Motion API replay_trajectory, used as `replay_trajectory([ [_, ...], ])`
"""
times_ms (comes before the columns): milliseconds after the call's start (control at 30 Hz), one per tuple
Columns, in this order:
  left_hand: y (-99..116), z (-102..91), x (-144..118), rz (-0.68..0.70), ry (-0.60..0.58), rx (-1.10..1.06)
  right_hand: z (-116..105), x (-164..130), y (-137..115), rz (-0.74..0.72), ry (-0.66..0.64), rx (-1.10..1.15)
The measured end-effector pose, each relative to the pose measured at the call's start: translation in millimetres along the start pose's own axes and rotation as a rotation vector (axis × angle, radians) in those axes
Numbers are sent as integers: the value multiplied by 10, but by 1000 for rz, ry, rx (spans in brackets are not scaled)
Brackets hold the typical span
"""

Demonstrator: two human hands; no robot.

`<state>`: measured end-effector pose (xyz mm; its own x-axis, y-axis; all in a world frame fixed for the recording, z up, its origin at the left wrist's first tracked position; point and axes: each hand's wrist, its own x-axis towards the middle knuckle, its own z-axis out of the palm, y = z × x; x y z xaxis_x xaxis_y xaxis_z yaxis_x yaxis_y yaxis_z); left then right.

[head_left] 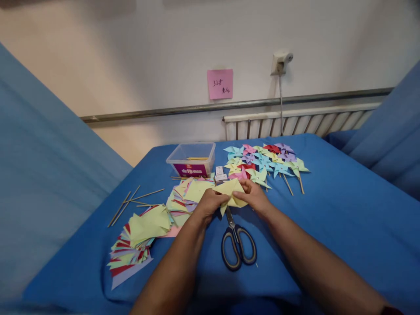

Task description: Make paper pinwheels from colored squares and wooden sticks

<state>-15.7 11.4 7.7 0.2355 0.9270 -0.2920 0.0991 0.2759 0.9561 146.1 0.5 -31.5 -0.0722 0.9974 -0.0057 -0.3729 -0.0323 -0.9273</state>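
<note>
A pale yellow paper pinwheel (231, 189), partly folded, is held up over the middle of the blue table. My left hand (210, 203) pinches its left side, thumb on top. At its right side my right hand (256, 197) grips it with the thumb pressed near the centre. Under the paper lie scissors (239, 247) with dark blue handles toward me; their blade tips are hidden. Just beyond the paper sit small white boxes (220, 174). Stacks of coloured paper (151, 223) fan out left of my left hand.
Several finished pinwheels (262, 162) on sticks lie at the back right. A clear plastic box (192, 159) holding sticks stands at the back. Loose wooden sticks (126, 203) lie at left. A wall socket (280, 63) has a cord hanging from it.
</note>
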Motion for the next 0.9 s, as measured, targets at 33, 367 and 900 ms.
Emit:
replay_trajectory([
  [33,12,-6,-10,8,-12,32,3,-9,8,-2,-28,-20],
  [367,-73,45,49,144,114,49,61,19,206,-73,179,-20],
  [900,-261,298,62,59,77,-512,267,-68,215,-114,356,314],
])
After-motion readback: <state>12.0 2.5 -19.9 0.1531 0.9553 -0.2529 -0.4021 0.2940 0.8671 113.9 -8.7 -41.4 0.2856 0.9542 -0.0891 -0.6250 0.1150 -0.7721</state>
